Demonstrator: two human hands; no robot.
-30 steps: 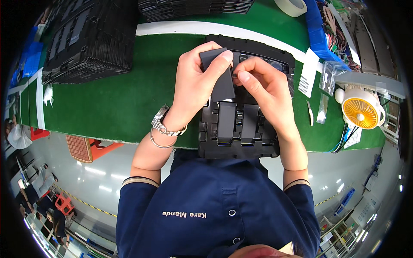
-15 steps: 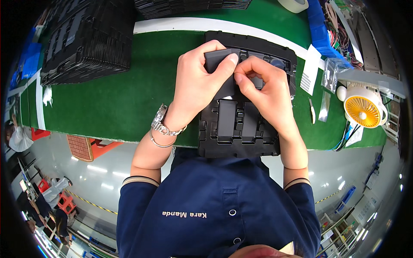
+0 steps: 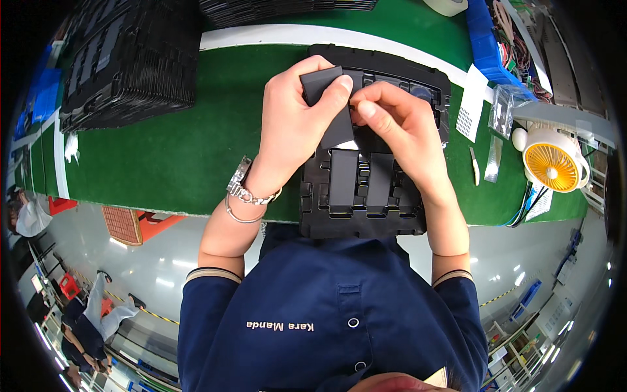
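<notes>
My left hand [image 3: 287,124] is closed around a flat, black rectangular piece [image 3: 337,132], thumb on its face and fingers behind it. The piece is held tilted above a black moulded plastic tray [image 3: 362,227]. At its right edge is my right hand [image 3: 408,127], with thumb and forefinger pinched together; whatever lies between them is too small or hidden to make out. A small white patch shows at the lower end of the piece. Similar dark flat pieces [image 3: 379,179] lie in the tray's near slots. My hands cover part of the far slots.
A tall stack of black trays [image 3: 140,78] stands at the left, with more trays [image 3: 287,10] at the back. On the right are a blue bin [image 3: 490,49] of wires, a white paper sheet [image 3: 471,104], a small knife [image 3: 474,166] and a white-and-orange fan [image 3: 550,166].
My left hand and the black piece have shifted slightly left, and the piece leans more. My right thumb has moved a little back from its edge. A person in the background has moved.
</notes>
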